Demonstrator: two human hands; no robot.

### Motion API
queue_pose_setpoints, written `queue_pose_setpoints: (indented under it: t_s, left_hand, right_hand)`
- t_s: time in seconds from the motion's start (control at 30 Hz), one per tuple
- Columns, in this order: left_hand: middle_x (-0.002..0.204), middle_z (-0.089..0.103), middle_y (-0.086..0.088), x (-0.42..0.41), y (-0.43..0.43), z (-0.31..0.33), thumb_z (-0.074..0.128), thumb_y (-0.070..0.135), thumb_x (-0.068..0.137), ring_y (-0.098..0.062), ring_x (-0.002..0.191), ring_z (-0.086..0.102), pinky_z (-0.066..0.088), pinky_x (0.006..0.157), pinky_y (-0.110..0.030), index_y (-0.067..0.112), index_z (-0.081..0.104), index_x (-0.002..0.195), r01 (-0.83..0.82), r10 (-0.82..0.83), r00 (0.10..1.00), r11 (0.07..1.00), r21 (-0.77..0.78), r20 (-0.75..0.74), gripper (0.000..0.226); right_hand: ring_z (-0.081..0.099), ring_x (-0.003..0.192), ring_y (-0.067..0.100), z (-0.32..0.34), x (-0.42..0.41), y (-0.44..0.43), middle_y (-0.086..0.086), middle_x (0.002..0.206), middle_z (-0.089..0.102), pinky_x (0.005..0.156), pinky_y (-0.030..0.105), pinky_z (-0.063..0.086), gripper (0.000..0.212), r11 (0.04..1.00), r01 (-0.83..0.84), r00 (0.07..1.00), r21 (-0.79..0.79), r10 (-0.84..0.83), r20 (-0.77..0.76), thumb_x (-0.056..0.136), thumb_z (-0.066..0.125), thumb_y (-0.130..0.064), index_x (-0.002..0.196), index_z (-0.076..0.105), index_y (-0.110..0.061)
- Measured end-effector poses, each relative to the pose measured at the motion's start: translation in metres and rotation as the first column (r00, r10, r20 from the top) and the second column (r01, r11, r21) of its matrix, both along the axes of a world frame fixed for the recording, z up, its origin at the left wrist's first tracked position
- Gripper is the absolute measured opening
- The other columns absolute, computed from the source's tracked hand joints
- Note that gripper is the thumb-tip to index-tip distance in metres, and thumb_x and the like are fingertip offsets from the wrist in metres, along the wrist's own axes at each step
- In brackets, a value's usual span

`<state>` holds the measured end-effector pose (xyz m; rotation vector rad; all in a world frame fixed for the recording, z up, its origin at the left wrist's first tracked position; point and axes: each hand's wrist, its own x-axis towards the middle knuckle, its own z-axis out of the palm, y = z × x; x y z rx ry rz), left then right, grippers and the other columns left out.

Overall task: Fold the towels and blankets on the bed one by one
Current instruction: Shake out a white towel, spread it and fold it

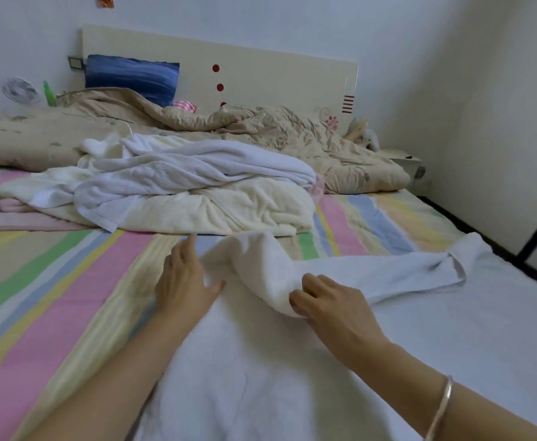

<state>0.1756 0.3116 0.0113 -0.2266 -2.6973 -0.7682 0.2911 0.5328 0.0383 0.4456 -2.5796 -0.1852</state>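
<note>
A large white towel (292, 361) lies spread over the near right part of the striped bed (53, 281). Its far edge is bunched into a raised fold (260, 265). My left hand (184, 281) rests flat on the towel's left edge, fingers apart. My right hand (334, 303) pinches the raised fold between thumb and fingers. Behind them sits a heap of white towels (178, 173) on a cream blanket (229, 208), with a pink cloth (22, 218) under the heap's left side.
A beige quilt (260, 128) is crumpled along the headboard (260, 74), with a blue pillow (131, 78) at its left. A small fan (20, 90) and green bottle (49, 94) stand far left. The wall runs close along the bed's right side.
</note>
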Motion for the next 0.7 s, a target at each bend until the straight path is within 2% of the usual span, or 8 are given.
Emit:
queue_pose_setpoints:
  t_s: [0.07, 0.13, 0.23, 0.33, 0.47, 0.57, 0.63, 0.7]
  left_hand:
    - [0.161, 0.008, -0.013, 0.029, -0.002, 0.018, 0.083, 0.034, 0.065, -0.034, 0.143, 0.025, 0.033, 0.11, -0.046, 0.014, 0.011, 0.155, 0.158, -0.216, 0.937, 0.963, -0.22, -0.274, 0.117]
    - [0.162, 0.006, -0.011, 0.057, 0.001, 0.039, 0.075, 0.02, 0.062, -0.031, 0.148, 0.016, 0.024, 0.115, -0.049, 0.016, 0.016, 0.155, 0.29, -0.538, 0.738, 0.798, -0.529, -0.407, 0.11]
    - [0.157, 0.031, -0.007, 0.095, 0.008, 0.063, 0.058, 0.012, 0.067, -0.027, 0.147, 0.022, 0.015, 0.118, -0.048, 0.02, 0.032, 0.151, 0.319, -0.816, 0.543, 0.418, -0.85, -0.198, 0.088]
    - [0.139, 0.049, -0.002, 0.121, 0.009, 0.065, 0.066, 0.023, 0.08, -0.025, 0.143, 0.024, -0.003, 0.12, -0.039, 0.022, 0.04, 0.141, 0.381, -0.698, 0.698, 0.171, -0.909, 0.162, 0.066]
    - [0.113, 0.052, 0.0, 0.138, 0.004, 0.07, 0.06, 0.023, 0.081, -0.022, 0.114, 0.042, 0.029, 0.098, -0.032, 0.023, 0.057, 0.111, 0.403, -0.598, 0.761, 0.135, -0.905, 0.25, 0.03]
    - [0.118, 0.05, 0.002, 0.14, 0.005, 0.072, 0.058, 0.019, 0.08, -0.021, 0.116, 0.043, 0.033, 0.092, -0.031, 0.022, 0.058, 0.099, 0.408, -0.57, 0.783, 0.167, -0.898, 0.25, 0.019]
    - [0.113, 0.052, 0.0, 0.145, 0.009, 0.073, 0.056, 0.018, 0.084, -0.021, 0.11, 0.047, 0.032, 0.086, -0.028, 0.02, 0.05, 0.103, 0.405, -0.494, 0.82, 0.144, -0.903, 0.289, 0.02]
    - [0.108, 0.056, -0.003, 0.147, 0.01, 0.073, 0.056, 0.016, 0.087, -0.023, 0.102, 0.054, 0.03, 0.07, -0.027, 0.017, 0.043, 0.112, 0.412, -0.4, 0.865, 0.221, -0.884, 0.303, 0.028]
  right_hand:
    - [0.041, 0.055, 0.017, 0.001, 0.031, -0.002, -0.004, 0.071, 0.043, 0.04, 0.024, 0.018, 0.051, 0.999, -0.039, 0.999, 0.03, 0.038, 0.023, 0.037, 0.08, 0.001, 0.071, 0.05, -0.023]
    - [0.043, 0.056, 0.016, 0.003, 0.056, -0.009, -0.005, 0.071, 0.044, 0.039, 0.025, 0.019, 0.048, 0.996, -0.086, 0.996, 0.032, 0.085, 0.034, 0.039, 0.079, -0.002, 0.073, 0.057, -0.026]
    - [0.049, 0.059, 0.016, 0.003, 0.085, -0.021, -0.006, 0.073, 0.048, 0.038, 0.023, 0.025, 0.041, 0.993, -0.12, 0.992, -0.007, 0.12, 0.049, 0.045, 0.081, -0.008, 0.075, 0.063, -0.029]
    - [0.051, 0.061, 0.015, -0.001, 0.099, -0.025, -0.007, 0.075, 0.052, 0.04, 0.023, 0.031, 0.039, 0.994, -0.1, 0.995, -0.042, 0.1, -0.003, 0.048, 0.083, -0.014, 0.081, 0.065, -0.027]
    - [0.053, 0.067, 0.019, -0.012, 0.114, -0.004, -0.005, 0.079, 0.054, 0.054, 0.03, 0.043, 0.04, 1.0, -0.018, 0.999, 0.0, 0.018, -0.041, 0.053, 0.08, -0.022, 0.09, 0.063, -0.023]
    - [0.051, 0.067, 0.022, -0.022, 0.12, 0.025, -0.001, 0.078, 0.053, 0.055, 0.033, 0.042, 0.038, 0.988, 0.152, 0.986, 0.02, -0.151, -0.065, 0.051, 0.078, -0.015, 0.085, 0.061, -0.02]
    - [0.05, 0.069, 0.025, -0.028, 0.121, 0.042, 0.002, 0.082, 0.052, 0.056, 0.036, 0.042, 0.036, 0.964, 0.262, 0.962, -0.038, -0.264, -0.065, 0.054, 0.074, -0.01, 0.086, 0.059, -0.017]
    - [0.05, 0.071, 0.028, -0.033, 0.118, 0.055, 0.005, 0.083, 0.052, 0.055, 0.036, 0.04, 0.035, 0.923, 0.364, 0.927, -0.128, -0.372, -0.045, 0.057, 0.071, -0.006, 0.089, 0.058, -0.014]
